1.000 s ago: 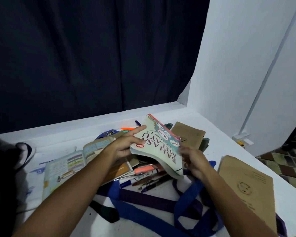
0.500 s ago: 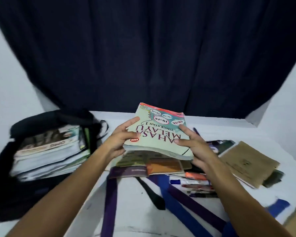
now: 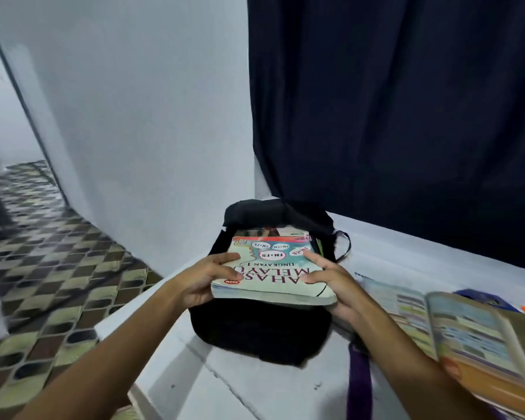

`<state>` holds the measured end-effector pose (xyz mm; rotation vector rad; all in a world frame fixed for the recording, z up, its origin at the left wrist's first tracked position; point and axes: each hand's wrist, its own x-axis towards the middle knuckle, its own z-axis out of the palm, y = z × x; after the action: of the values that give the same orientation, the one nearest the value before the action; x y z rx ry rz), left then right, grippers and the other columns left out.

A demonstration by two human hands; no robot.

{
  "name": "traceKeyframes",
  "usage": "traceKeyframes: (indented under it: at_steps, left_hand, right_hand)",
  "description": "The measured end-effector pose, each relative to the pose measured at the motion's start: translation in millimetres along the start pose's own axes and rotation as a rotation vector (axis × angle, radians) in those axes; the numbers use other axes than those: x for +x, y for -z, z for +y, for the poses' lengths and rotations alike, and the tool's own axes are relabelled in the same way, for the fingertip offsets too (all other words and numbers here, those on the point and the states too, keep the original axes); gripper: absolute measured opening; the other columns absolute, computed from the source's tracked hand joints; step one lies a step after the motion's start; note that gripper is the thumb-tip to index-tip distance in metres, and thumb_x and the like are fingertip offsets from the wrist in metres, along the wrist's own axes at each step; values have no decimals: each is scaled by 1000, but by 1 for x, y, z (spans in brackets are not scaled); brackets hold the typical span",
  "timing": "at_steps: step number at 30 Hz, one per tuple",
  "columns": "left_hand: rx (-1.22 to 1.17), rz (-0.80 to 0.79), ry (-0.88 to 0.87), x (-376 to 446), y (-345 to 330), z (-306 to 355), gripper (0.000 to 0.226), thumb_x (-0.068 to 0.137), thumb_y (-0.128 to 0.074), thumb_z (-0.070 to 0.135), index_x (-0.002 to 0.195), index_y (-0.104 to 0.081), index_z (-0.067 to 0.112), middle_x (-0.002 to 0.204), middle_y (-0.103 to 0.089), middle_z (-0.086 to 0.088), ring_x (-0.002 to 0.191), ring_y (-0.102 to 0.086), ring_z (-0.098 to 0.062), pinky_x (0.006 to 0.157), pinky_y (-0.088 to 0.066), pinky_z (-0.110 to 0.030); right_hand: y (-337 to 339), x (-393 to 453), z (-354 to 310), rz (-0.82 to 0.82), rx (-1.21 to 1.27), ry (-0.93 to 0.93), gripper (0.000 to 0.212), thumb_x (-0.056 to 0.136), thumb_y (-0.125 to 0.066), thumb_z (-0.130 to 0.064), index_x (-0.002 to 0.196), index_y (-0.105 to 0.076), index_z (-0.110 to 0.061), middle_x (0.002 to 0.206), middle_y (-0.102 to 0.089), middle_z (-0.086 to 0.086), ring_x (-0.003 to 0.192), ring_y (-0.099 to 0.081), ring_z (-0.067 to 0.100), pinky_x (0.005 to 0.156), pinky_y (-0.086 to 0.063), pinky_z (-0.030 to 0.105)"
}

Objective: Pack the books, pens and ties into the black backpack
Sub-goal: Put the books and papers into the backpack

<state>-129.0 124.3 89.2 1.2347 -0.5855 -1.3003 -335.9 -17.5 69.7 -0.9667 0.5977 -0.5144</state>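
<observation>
The book I hold over the black backpack reads upside down to me: "MELAYU" in big letters, "TINGKATAN 1" beyond it, "KSSM" in a red oval near my left hand, and bubbles "FN+FS", "FN+FN", "FN+FA"

Backpack matt black cloth; textbook glossy paper cover; table smooth white; curtain dark cloth.

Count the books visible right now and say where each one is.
4, possibly more hidden: the Bahasa Melayu textbook held over the black backpack; one book showing inside it; two open books, one behind the other, on the table at right.
</observation>
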Motion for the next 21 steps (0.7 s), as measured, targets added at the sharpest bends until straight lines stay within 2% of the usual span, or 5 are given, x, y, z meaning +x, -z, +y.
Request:
traceKeyframes:
  at_steps: [5,9,16,18,21]
  left_hand:
    - [-25,-10,64,29,21,16,71,64,-63,-20,130,-44,0,94,-74,-19,79,-74,-27,57,-59,-30]
    - [-49,-54,111,65,28,36,19,82,-52,-15,98,-59,-6,90,-72,-22,75,-73,-28,63,-61,-32]
    - [83,-83,210,133,46,56,21,83,-53,-7,84,-74,-5,99,-71,-22,81,-72,-28,73,-61,-37]
    - [380,-52,203,143,51,64,36,68,-72,1,103,-63,-1,100,-70,-15,80,-70,-23,71,-60,-33]
    - [1068,39,167,144,47,79,74,75,-77,7,139,-40,19,103,-62,-11,67,-66,-20,51,-55,-28]
  right_hand:
    - [-8,36,-2,58,6,-35,68,81,-53,13,143,-40,-12,119,-65,18,99,-68,32,67,-55,33]
    - [-7,64,-20,146,-14,-60,64,79,-53,10,138,-45,-13,122,-63,20,105,-64,37,76,-54,39]
    - [-11,116,-39,265,-40,-34,55,80,-51,15,131,-51,-6,123,-60,25,98,-63,36,77,-54,40]
    - [-12,125,-41,377,-299,39,55,76,-64,11,128,-57,-5,118,-63,18,100,-64,31,80,-53,34]
    - [-16,117,-42,562,-1285,92,48,78,-71,-16,124,-62,-23,120,-61,5,108,-60,25,85,-47,30]
